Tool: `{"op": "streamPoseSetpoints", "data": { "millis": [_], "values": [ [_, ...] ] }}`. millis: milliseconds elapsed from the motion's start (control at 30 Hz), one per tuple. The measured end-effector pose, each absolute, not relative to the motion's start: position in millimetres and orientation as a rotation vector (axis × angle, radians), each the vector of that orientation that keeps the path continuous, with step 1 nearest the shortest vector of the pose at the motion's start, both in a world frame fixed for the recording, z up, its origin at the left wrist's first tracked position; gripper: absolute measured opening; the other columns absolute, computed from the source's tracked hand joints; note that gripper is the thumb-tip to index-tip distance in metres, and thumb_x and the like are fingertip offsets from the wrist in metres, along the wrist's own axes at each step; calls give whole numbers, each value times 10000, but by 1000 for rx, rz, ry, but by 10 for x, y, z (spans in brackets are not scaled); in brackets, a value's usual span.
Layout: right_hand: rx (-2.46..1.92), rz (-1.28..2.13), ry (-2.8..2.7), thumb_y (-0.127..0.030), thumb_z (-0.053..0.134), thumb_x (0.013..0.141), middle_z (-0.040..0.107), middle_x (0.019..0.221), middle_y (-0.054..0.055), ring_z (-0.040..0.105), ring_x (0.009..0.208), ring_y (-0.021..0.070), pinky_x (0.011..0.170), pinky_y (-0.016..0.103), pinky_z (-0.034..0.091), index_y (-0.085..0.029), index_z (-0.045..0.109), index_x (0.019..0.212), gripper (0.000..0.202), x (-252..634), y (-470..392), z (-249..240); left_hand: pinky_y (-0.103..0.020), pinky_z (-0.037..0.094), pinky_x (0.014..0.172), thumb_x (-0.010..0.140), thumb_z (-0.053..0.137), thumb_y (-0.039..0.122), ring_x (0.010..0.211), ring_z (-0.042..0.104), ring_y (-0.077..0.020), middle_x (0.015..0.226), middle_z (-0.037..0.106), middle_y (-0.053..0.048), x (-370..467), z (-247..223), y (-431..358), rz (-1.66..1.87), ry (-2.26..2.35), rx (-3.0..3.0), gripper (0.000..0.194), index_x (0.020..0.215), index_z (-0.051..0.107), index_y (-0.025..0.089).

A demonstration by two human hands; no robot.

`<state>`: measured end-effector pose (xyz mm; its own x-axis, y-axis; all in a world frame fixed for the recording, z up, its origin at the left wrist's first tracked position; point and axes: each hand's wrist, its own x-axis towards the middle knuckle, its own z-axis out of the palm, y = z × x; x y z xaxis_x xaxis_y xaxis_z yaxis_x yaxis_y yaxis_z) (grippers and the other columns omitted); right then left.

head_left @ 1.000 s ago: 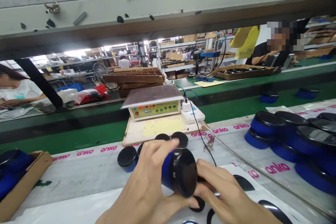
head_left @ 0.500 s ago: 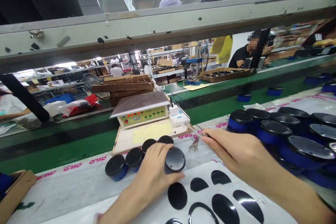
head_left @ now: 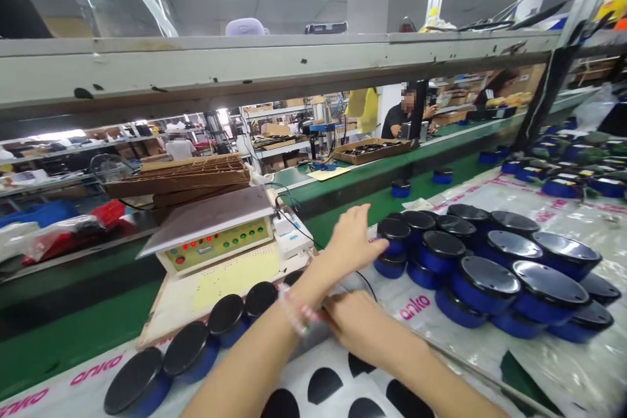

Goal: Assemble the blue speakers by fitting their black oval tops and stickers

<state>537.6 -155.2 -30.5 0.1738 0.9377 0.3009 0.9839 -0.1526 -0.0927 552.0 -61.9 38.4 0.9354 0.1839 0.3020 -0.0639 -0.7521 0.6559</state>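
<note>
My left hand (head_left: 353, 240) reaches out with fingers extended and thumb apart, holding nothing I can see. It is beside the nearest of the stacked round blue cases with glossy black tops (head_left: 393, 228). Beneath my left wrist, which wears a beaded bracelet (head_left: 298, 313), my right hand (head_left: 360, 323) is closed. The thin metal tweezers it gripped half a second ago are largely hidden behind my wrist and fingers. Below both forearms lies a white sheet with black round stickers (head_left: 324, 384). A row of blue cases with black tops (head_left: 189, 347) stands left of my left forearm.
A control box with lit buttons (head_left: 215, 241) sits on a board behind the row. Beyond it runs a green conveyor belt (head_left: 343, 202) carrying blue cases. A grey shelf beam (head_left: 294, 59) crosses overhead. Co-workers sit across the belt. A thin rod (head_left: 470, 362) lies at front right.
My left hand has let go of the round case and moved right and forward to the stacks. My right hand has drawn in under the left wrist. The view has turned right.
</note>
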Motion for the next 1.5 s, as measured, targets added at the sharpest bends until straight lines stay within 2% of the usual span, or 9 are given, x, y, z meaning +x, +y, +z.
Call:
{"op": "streamPoseSetpoints", "data": {
  "millis": [67, 167, 433, 567, 667, 867, 1067, 1267, 1500],
  "values": [
    [-2182, -181, -1928, -87, 546, 803, 725, 813, 79, 665, 706, 206, 571, 265, 390, -156, 680, 811, 151, 5322, -1529, -380, -487, 343, 1037, 553, 839, 234, 1249, 421, -395, 1357, 454, -245, 5875, 310, -731, 324, 74, 2272, 893, 1317, 418, 45],
    [-2193, -148, -1936, -89, 507, 825, 716, 845, 97, 663, 736, 214, 605, 276, 408, -145, 679, 844, 181, 5313, -1527, -423, -543, 390, 964, 490, 872, 283, 1097, 536, -409, 1154, 609, -224, 6018, 245, -721, 248, 85, 2079, 770, 1154, 563, 47],
    [-2200, -206, -1566, -148, 346, 938, 675, 820, 119, 644, 626, 241, 535, 317, 398, -121, 616, 916, 272, 5441, -1581, -228, -300, 530, 803, 877, 450, 509, 868, 637, -161, 1061, 651, -108, 4383, 497, -447, 298, 187, 1422, 469, 1131, 564, 132],
    [-1877, -37, -1467, -298, 265, 1010, 630, 746, 11, 599, 635, 151, 579, 252, 433, -200, 553, 887, 328, 5177, -1628, -91, -216, 552, 652, 893, 493, 438, 864, 656, -183, 995, 660, -125, 3627, 373, -472, 251, 337, 826, 421, 1033, 634, 67],
    [-1537, 187, -1491, -297, 335, 997, 594, 688, -27, 554, 576, 114, 548, 216, 417, -216, 539, 835, 273, 4892, -1642, -55, -219, 561, 561, 892, 417, 592, 783, 679, -207, 883, 672, -140, 3381, 220, -477, 237, 389, 690, 625, 1011, 641, 21],
    [-1461, 201, -1558, -300, 410, 973, 560, 610, -52, 540, 535, 95, 526, 182, 414, -222, 561, 785, 254, 4638, -1624, -51, -315, 543, 827, 880, 540, 495, 938, 657, -177, 1076, 667, -124, 3210, 8, -490, 261, 415, 785, 465, 1174, 547, 135],
    [-1511, 228, -1592, -303, 413, 974, 541, 588, -67, 522, 515, 83, 513, 170, 408, -224, 513, 723, 281, 4613, -1604, -90, -258, 477, 763, 718, 774, 398, 966, 609, -177, 1065, 613, -39, 3130, -103, -473, 218, 353, 990, 477, 1107, 569, 211],
    [-1569, 235, -1631, -322, 438, 968, 625, 670, -53, 593, 599, 100, 572, 188, 446, -240, 568, 792, 234, 4668, -1627, -161, -292, 390, 907, 618, 855, 272, 1027, 545, -173, 1085, 590, -34, 3118, -72, -440, 195, 382, 1032, 643, 1166, 527, 205],
    [-1518, 93, -1788, -271, 423, 976, 602, 678, -23, 563, 588, 118, 570, 238, 428, -211, 574, 818, 227, 4717, -1646, -206, -317, 395, 920, 705, 787, 279, 1097, 516, -198, 1214, 535, -49, 3120, -82, -450, 266, 383, 1255, 714, 1280, 364, 263]
  ]
}}
